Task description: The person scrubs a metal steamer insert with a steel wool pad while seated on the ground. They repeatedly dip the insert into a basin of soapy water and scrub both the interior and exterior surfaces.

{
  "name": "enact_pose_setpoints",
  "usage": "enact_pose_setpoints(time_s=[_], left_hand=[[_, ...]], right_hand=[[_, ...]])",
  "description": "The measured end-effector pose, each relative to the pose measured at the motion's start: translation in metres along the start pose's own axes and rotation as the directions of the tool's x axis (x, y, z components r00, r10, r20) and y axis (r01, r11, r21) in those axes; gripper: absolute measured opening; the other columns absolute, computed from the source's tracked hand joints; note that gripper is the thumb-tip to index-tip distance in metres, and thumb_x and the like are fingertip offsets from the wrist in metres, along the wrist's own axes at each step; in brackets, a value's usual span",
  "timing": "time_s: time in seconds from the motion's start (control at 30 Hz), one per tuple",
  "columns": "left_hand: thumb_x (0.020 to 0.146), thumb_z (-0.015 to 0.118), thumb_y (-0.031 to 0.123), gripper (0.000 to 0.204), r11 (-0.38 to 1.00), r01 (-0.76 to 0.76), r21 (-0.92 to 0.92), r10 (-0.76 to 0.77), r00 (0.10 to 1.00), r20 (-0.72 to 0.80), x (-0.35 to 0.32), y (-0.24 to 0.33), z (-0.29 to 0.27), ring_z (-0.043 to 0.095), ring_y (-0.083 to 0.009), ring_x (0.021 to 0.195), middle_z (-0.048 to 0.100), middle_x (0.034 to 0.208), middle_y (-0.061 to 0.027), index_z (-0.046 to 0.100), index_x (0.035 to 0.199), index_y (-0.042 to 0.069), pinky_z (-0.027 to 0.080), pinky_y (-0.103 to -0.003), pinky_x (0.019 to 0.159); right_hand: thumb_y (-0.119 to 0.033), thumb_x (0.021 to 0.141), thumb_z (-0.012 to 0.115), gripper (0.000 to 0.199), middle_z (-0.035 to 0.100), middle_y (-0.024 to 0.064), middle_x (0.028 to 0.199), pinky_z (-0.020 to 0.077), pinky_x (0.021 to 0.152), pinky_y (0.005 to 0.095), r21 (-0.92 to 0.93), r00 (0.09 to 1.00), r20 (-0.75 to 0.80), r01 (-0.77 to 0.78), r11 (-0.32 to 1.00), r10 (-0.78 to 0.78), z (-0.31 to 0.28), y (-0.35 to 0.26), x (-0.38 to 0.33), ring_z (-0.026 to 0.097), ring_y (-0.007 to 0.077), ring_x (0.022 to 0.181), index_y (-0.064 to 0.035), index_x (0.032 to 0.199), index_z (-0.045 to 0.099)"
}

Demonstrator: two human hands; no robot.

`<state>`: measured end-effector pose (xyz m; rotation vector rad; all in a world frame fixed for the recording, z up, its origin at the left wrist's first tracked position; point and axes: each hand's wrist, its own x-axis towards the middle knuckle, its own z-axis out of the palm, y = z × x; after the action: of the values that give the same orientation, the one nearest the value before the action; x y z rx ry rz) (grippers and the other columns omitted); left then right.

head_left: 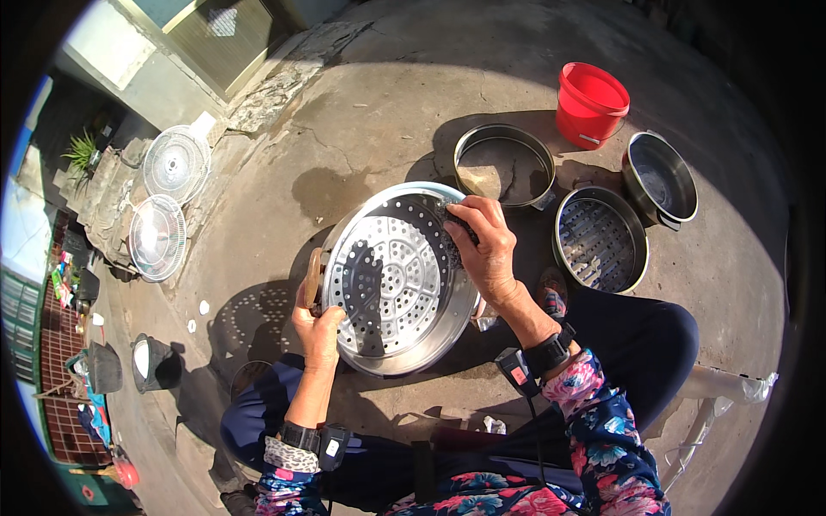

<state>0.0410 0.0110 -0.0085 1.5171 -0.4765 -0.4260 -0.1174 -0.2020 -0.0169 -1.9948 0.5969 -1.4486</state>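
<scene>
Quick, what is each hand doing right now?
Left hand: closed on the rim of the steamer tray.
Right hand: closed on a dark scrubber, pressed to the tray.

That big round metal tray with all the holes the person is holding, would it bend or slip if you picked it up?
The perforated steamer tray looks like stiff, thin sheet metal, so it probably keeps its shape and is fairly light for its width. The left hand steadies it tilted on edge by a side handle while the right hand presses at the rim. Its shiny, rounded wall could well be slippery, and it might roll if released.
</scene>
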Motion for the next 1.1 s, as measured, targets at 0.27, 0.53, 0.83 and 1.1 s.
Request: enact_pose_setpoints(time_s=[0.27, 0.53, 0.83, 1.1], left_hand=[[0.059, 0.046, -0.012, 0.073, 0.99, -0.11, -0.087, 0.099, 0.987, -0.126, 0.009, 0.008, -0.019, 0.058, -0.0181, 0.107, 0.057, 0.122, -0.0104, 0.048, 0.132, -0.002, 0.045, -0.027, 0.092], [0.063, 0.047, -0.011, 0.067, 0.981, -0.19, -0.043, 0.167, 0.934, -0.316, 0.007, 0.015, -0.038, 0.058, -0.0197, 0.109, 0.058, 0.123, -0.0103, 0.05, 0.129, -0.002, 0.045, -0.033, 0.096], [0.064, 0.047, -0.014, 0.069, 0.974, -0.221, 0.043, 0.221, 0.906, -0.361, 0.002, 0.018, -0.043, 0.053, -0.0214, 0.116, 0.053, 0.129, -0.0096, 0.047, 0.132, 0.0, 0.041, -0.034, 0.099], [0.064, 0.048, -0.012, 0.064, 0.979, -0.183, 0.087, 0.203, 0.9, -0.387, -0.001, 0.023, -0.036, 0.053, -0.0228, 0.117, 0.053, 0.128, -0.0121, 0.048, 0.128, -0.002, 0.041, -0.037, 0.101]], right_hand=[[-0.004, 0.073, 0.072, 0.02, 0.063, 0.0105, 0.088, 0.0484, 0.077, 0.032, 0.039, 0.865, 0.006, -0.501, 0.864, 0.502, -0.002, 0.065, -0.025, 0.062, 0.026, 0.085, -0.0028, 0.093, 0.068], [-0.009, 0.071, 0.074, 0.025, 0.064, 0.0114, 0.093, 0.0493, 0.081, 0.0358, -0.259, 0.764, 0.252, -0.538, 0.802, 0.594, 0.024, 0.101, -0.07, 0.063, 0.0284, 0.088, -0.0045, 0.096, 0.069], [-0.005, 0.064, 0.074, 0.039, 0.058, 0.0132, 0.107, 0.044, 0.092, 0.0418, -0.396, 0.715, 0.433, -0.396, 0.828, 0.549, 0.077, 0.131, -0.117, 0.049, 0.037, 0.109, -0.0084, 0.103, 0.068], [0.004, 0.065, 0.058, 0.056, 0.055, 0.0184, 0.111, 0.0474, 0.088, 0.0432, -0.55, 0.435, 0.665, -0.264, 0.792, 0.607, 0.106, 0.155, -0.178, 0.055, 0.0395, 0.103, -0.0108, 0.119, 0.057]])
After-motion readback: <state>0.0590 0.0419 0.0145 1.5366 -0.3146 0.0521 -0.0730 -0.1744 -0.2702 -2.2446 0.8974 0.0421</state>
